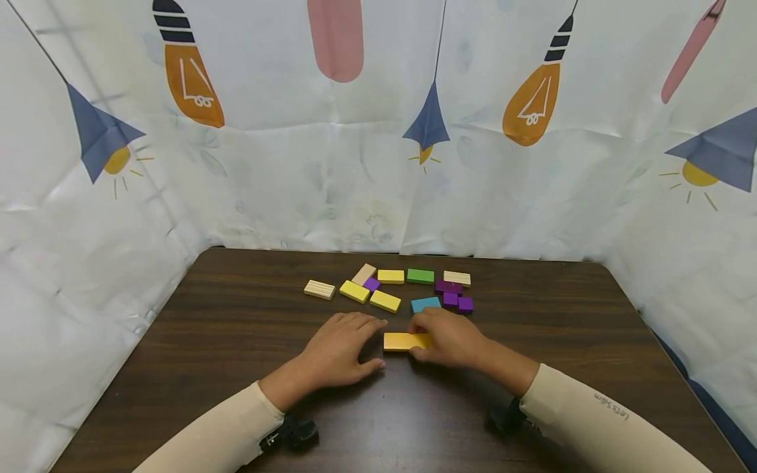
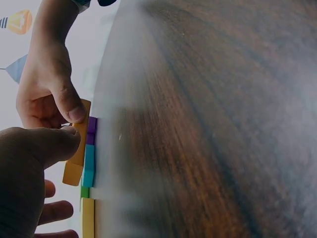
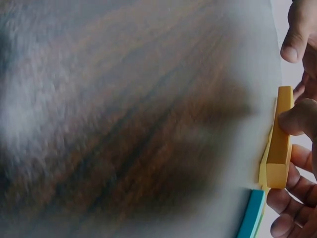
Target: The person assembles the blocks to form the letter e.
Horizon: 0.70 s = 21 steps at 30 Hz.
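Observation:
My right hand [image 1: 452, 338] pinches an orange-yellow rectangular block [image 1: 399, 341] between thumb and fingers near its right end. Just left of that block is my left hand [image 1: 343, 351], thumb and fingers spread apart around nothing. In the right wrist view, the right thumb [image 3: 299, 119] presses on the long face of the block [image 3: 281, 131]. The left thumb [image 2: 54, 144] overlaps the block [image 2: 74, 171] in the left wrist view; contact cannot be told there. A blue block [image 1: 426, 304] lies just beyond the right hand, partly hidden by it.
Across the back of the dark wooden table [image 1: 236, 328] lie several yellow blocks [image 1: 385, 301], a green block [image 1: 420, 276], several purple blocks [image 1: 448, 287] and pale wooden blocks [image 1: 319, 290]. Behind the table hangs a white printed cloth [image 1: 331, 190].

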Tool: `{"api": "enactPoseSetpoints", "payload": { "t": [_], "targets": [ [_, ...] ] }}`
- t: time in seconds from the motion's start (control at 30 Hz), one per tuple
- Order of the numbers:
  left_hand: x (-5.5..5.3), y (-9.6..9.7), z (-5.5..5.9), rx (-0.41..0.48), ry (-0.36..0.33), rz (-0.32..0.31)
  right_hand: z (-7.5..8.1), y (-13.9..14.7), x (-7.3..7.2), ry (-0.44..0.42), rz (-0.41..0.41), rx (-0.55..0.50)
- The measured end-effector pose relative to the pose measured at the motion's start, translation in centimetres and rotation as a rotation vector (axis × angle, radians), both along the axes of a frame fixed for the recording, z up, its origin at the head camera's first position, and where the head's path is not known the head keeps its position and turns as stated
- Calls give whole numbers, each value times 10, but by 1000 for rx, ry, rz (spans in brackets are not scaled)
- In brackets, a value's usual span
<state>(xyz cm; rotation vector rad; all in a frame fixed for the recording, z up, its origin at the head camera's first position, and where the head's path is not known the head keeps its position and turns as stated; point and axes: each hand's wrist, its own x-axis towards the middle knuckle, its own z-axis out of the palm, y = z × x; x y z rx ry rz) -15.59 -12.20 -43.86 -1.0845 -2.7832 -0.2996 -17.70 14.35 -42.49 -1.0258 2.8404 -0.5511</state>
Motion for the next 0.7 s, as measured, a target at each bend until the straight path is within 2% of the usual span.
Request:
{"api": "enactPoseSetpoints", "payload": {
  "t": [0.43,0.7],
  "targets": [
    [0,7,-2,11,-42,-37,-5,-8,7,-29,-11,46],
    [0,11,-2,21,-31,-66,-8,-11,8,-23,-2,38]
  ]
}}
